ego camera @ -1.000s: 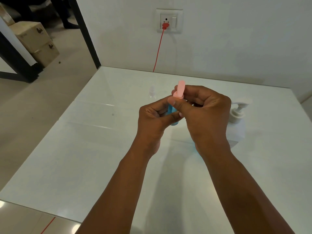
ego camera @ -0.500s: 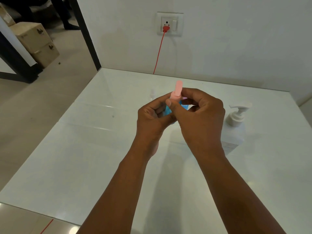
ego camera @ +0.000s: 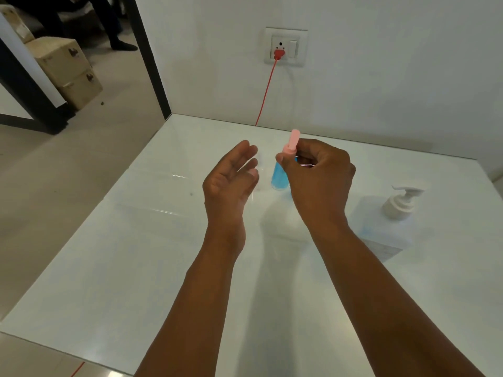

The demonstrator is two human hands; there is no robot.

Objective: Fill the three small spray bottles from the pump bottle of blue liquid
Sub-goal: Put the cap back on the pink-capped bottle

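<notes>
My right hand (ego camera: 319, 175) pinches the pink spray top of a small spray bottle (ego camera: 279, 178) whose clear body holds blue liquid; the bottle hangs upright above the white table (ego camera: 122, 268). My left hand (ego camera: 231, 178) is just left of the bottle, palm up, fingers straight and apart from it, holding nothing. A faint clear small bottle (ego camera: 260, 165) seems to stand on the table behind my left fingers, mostly hidden. The pump bottle (ego camera: 386, 227) with a white pump head stands at the right, near my right forearm; little blue shows in it.
The table meets a white wall at the back, where a red cable (ego camera: 265, 93) runs down from a wall socket (ego camera: 284, 47). Off the table's left edge is floor, with cardboard boxes (ego camera: 68, 69) and a black frame.
My left hand has let go of the small bottle and opened, moving slightly left. My right hand still holds the bottle by its pink top, now with the blue body in plain sight.
</notes>
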